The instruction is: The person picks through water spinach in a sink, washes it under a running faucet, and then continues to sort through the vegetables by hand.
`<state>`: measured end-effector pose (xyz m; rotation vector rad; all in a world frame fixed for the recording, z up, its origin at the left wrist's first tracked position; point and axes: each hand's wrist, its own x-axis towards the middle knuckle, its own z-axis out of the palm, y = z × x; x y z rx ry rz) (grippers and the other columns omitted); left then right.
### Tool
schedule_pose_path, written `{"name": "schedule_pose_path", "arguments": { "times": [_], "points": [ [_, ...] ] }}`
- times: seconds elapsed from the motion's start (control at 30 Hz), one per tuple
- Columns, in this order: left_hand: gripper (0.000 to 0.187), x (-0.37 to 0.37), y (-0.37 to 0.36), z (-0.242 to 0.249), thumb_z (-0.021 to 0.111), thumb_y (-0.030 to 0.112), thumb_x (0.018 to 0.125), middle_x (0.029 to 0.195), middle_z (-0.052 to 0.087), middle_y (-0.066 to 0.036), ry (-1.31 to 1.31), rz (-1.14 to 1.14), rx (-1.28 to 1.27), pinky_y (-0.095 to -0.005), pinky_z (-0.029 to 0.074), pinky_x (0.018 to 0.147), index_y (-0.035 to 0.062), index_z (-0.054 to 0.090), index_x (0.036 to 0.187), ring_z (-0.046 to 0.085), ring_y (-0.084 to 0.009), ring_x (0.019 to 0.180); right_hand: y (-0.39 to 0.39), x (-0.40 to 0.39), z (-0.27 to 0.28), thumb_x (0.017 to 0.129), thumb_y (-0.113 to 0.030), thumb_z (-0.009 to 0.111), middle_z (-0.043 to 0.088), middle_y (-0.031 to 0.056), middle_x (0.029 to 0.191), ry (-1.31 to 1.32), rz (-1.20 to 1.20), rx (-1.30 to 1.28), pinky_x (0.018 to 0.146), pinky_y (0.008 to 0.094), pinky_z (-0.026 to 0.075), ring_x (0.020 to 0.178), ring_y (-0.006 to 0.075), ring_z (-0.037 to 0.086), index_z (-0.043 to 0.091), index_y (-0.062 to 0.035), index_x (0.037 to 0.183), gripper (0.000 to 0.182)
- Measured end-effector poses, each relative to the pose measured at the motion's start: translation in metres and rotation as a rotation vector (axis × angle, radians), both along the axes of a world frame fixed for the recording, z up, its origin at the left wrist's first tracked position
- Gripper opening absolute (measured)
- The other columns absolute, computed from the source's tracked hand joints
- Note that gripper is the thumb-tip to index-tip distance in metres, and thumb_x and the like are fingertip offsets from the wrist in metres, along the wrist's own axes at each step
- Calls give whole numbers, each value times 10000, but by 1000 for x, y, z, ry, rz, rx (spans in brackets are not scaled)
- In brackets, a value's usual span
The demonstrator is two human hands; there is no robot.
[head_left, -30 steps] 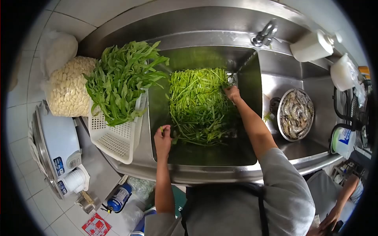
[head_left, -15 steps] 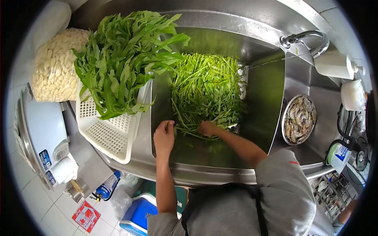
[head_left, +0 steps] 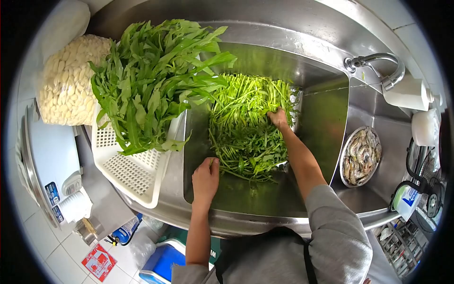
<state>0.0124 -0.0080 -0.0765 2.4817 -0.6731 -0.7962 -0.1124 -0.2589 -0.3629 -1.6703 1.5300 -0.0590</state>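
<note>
A heap of water spinach (head_left: 250, 109) lies in the deep sink basin (head_left: 326, 113), pale stems toward the far side and darker leaves nearer me. My right hand (head_left: 278, 118) reaches into the heap's right side, its fingers closed at the stems and partly hidden by them. Over the basin's near left part, my left hand (head_left: 206, 182) is curled, thumb up, beside the heap. Whatever its fingers hold, if anything, is hidden. More water spinach (head_left: 151, 85) is piled on a white perforated basket (head_left: 135, 177) left of the basin.
A metal bowl of shrimp (head_left: 361, 156) sits in the right basin, below a faucet (head_left: 378, 61) running a thin stream leftward. A bag of pale seeds or cloves (head_left: 71, 80) stands behind the basket. A scale (head_left: 54, 156) is at far left, and a blue bin (head_left: 163, 262) stands below.
My right hand has moved away from me, from the heap's near edge to the stems on its right side. My left hand stays near the basin's left side. The view has shifted slightly.
</note>
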Motion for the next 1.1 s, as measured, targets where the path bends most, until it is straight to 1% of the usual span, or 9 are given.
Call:
{"name": "schedule_pose_path", "arguments": {
  "times": [0.13, 0.37, 0.43, 0.57, 0.67, 0.77, 0.9, 0.97, 1.1],
  "points": [
    [185, 2, 1, 1, 489, 201, 876, 710, 600, -178, 9, -2, -17, -435, 434, 599, 44, 586, 888, 576, -371, 679, -7, -15, 39, 684, -318, 676, 488, 224, 1207, -347, -173, 398, 901, 359, 394, 1090, 322, 491, 465, 58, 1165, 647],
    [178, 2, 9, -11, 503, 211, 866, 701, 606, -166, -62, -21, -159, -437, 440, 588, 54, 584, 887, 577, -370, 664, -46, -23, 116, 751, -373, 676, 487, 71, 1230, -279, 159, 669, 927, 453, 339, 1093, 255, 476, 462, -95, 1224, 588],
    [183, 0, 7, -16, 509, 223, 862, 701, 609, -163, -68, -16, -198, -429, 444, 583, 60, 588, 889, 583, -359, 658, -54, -17, 148, 836, -234, 599, 485, 61, 1225, -246, 212, 709, 843, 463, 411, 924, 222, 563, 485, -89, 1170, 382],
    [196, -9, -12, 15, 526, 252, 852, 687, 616, -145, 47, -75, -211, -395, 460, 560, 76, 605, 888, 604, -310, 625, -51, -12, 251, 854, -23, 476, 592, 103, 1017, -654, 18, 698, 677, 296, 510, 749, 191, 609, 530, 33, 1080, 239],
    [218, -27, -45, 23, 568, 286, 840, 568, 564, -110, 22, -191, -547, -331, 432, 492, 81, 611, 901, 563, -252, 502, -57, 2, 280, 886, -139, 514, 585, 120, 993, -613, 142, 670, 728, 330, 525, 859, 200, 606, 512, 10, 1048, 220],
    [263, -30, -88, 56, 576, 319, 827, 696, 631, -165, 62, -370, -205, -383, 482, 603, 109, 622, 979, 626, -272, 630, -31, 22, 325, 860, -164, 553, 635, 73, 822, -748, -36, 633, 514, 270, 499, 639, 153, 605, 606, -34, 998, 197],
    [202, -22, -105, 41, 587, 241, 808, 678, 636, -124, -71, -499, -222, -373, 494, 623, 94, 637, 937, 623, -227, 619, -21, 27, 337, 872, -176, 551, 598, 85, 898, -747, 38, 578, 641, 315, 529, 732, 190, 608, 520, 2, 1126, 312],
    [186, -11, -101, 53, 598, 241, 795, 640, 618, -93, 44, -485, -215, -368, 483, 600, 106, 645, 914, 604, -210, 590, -10, 29, 361, 874, -153, 535, 603, 83, 827, -473, 186, 236, 576, 310, 522, 661, 189, 602, 554, 3, 1074, 254],
    [210, -14, -98, 75, 611, 299, 783, 612, 596, -79, -30, -587, -253, -366, 472, 588, 115, 645, 878, 591, -222, 573, 1, 29, 357, 827, -162, 569, 613, 79, 691, -747, -9, 237, 463, 301, 450, 529, 155, 557, 621, -14, 894, 170]
  ]
}}
